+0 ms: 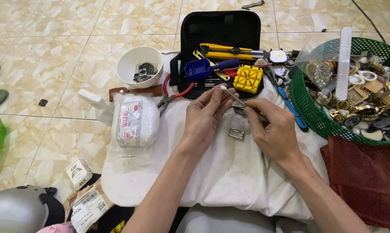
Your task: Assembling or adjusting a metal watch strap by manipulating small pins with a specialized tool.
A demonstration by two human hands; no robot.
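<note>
Tweezers [237, 97], thin and silver-grey, run on a slant between both hands above a white cloth [229, 172]. Their upper tip meets a small white pellet-like piece [223, 87], pinched at the fingertips of the left hand [205, 113]; what this piece is cannot be told. The lower end of the tweezers passes into the right hand [273, 129], whose fingers are closed around the shaft. The left hand is curled, thumb and forefinger pressed together on the white piece.

On the cloth just below and between the hands lies a small rectangular metal frame [236, 133], silver, apart from both hands.

Behind the hands, an open black tool case [220, 30] holds a yellow slotted block [248, 78], a blue-handled tool [205, 67] and a yellow-and-black tool [227, 51]. Red-handled pliers [171, 96] lie at the left edge of the case. A white bowl [139, 65] with small dark parts inside stands on the tiled floor [65, 51], left of the case. A clear bag of white material [134, 121] lies near the left forearm. To the right, a green mesh basket [307, 108] holds watches and watch parts, with a dark red cloth [363, 177] below it.
</note>
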